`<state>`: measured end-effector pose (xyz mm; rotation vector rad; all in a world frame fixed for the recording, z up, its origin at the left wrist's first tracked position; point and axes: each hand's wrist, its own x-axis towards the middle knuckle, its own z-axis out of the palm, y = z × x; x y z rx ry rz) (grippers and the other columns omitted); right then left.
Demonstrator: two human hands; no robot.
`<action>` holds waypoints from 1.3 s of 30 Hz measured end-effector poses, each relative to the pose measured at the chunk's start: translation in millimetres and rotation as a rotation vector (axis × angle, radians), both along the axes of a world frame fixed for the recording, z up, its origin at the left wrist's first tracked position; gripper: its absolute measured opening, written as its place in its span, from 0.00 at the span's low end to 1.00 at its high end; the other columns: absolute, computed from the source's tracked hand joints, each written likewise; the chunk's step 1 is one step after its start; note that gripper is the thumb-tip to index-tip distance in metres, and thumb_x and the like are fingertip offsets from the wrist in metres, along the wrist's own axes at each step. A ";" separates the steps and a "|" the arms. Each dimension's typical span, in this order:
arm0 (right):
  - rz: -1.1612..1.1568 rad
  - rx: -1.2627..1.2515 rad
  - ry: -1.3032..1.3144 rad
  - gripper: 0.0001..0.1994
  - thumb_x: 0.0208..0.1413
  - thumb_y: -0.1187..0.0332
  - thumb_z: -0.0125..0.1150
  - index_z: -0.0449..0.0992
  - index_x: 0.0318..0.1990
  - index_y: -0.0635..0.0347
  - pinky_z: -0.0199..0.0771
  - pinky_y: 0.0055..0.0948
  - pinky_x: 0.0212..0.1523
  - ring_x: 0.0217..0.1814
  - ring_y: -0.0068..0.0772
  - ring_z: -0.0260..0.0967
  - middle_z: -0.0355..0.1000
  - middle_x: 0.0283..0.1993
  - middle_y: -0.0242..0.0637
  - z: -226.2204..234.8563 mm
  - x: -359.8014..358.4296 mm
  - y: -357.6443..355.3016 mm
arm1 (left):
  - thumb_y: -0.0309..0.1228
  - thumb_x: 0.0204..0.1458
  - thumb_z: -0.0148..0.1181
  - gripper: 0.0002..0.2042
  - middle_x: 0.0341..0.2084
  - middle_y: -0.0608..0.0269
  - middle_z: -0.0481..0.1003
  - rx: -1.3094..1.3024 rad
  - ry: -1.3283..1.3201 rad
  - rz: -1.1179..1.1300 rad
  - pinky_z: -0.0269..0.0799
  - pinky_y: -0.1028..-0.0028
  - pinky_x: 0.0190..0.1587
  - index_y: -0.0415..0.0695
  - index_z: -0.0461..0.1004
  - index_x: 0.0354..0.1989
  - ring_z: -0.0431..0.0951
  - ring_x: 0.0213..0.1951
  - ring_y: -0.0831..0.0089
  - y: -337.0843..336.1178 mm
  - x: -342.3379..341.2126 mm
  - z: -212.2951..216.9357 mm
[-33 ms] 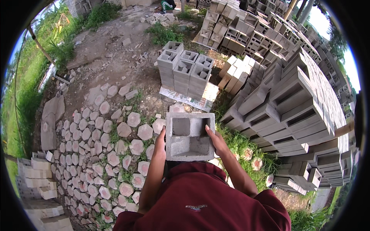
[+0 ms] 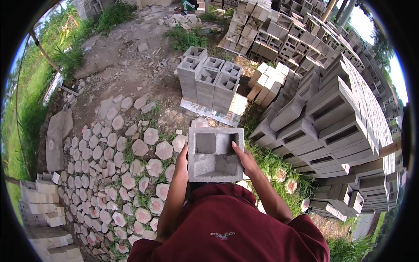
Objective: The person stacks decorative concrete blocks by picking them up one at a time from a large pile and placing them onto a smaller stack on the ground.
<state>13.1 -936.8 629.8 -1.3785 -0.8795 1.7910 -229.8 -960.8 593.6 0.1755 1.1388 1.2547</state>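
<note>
Comparing the present view with the earlier one, no shift is found: the grey hollow concrete block (image 2: 215,153) is still carried at chest height, and both hands remain where they were on its sides. The block is held with its open face turned up, so that its two recesses are seen from above; nothing is seen in them but bare grey walls and shadow. The left hand (image 2: 182,160) is pressed flat against the block's left side, while the right hand (image 2: 244,158) is clamped on the right side, with its thumb laid over the upper edge. The hands are thus kept apart by the block's full width, and the block lies between them, just in front of the dark red shirt (image 2: 227,227). Below and to the left, the ground is covered by hexagonal paving stones (image 2: 131,166) with grass in the joints. Ahead, a small stack of hollow blocks (image 2: 209,81) is set on a printed sheet (image 2: 218,114). To the right, large piles of similar blocks (image 2: 331,118) are stacked with their openings sideways, and more blocks (image 2: 46,205) are heaped at lower left.
</note>
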 end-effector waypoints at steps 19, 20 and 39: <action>-0.124 0.076 -0.217 0.14 0.57 0.67 0.55 0.73 0.44 0.71 0.68 0.25 0.40 0.38 0.21 0.67 0.74 0.36 0.35 -60.3 -53.6 412.9 | 0.56 0.51 0.53 0.36 0.56 0.59 0.65 -0.146 0.115 -0.308 0.54 0.70 0.60 0.37 0.63 0.59 0.64 0.57 0.69 466.1 -65.4 -53.5; -0.106 0.040 -0.256 0.14 0.57 0.67 0.54 0.73 0.45 0.71 0.68 0.25 0.41 0.39 0.22 0.67 0.74 0.38 0.37 -61.6 -59.7 429.4 | 0.55 0.52 0.52 0.35 0.56 0.59 0.66 -0.113 0.120 -0.309 0.53 0.70 0.61 0.37 0.62 0.59 0.63 0.58 0.70 479.3 -74.3 -55.4; -0.084 -0.161 -0.569 0.13 0.48 0.66 0.64 0.75 0.29 0.71 0.63 0.28 0.23 0.22 0.22 0.62 0.69 0.24 0.32 -142.3 -72.0 636.0 | 0.53 0.54 0.52 0.28 0.38 0.62 0.73 -0.037 0.547 -0.308 0.61 0.74 0.49 0.35 0.73 0.45 0.69 0.42 0.76 678.0 -72.2 -64.9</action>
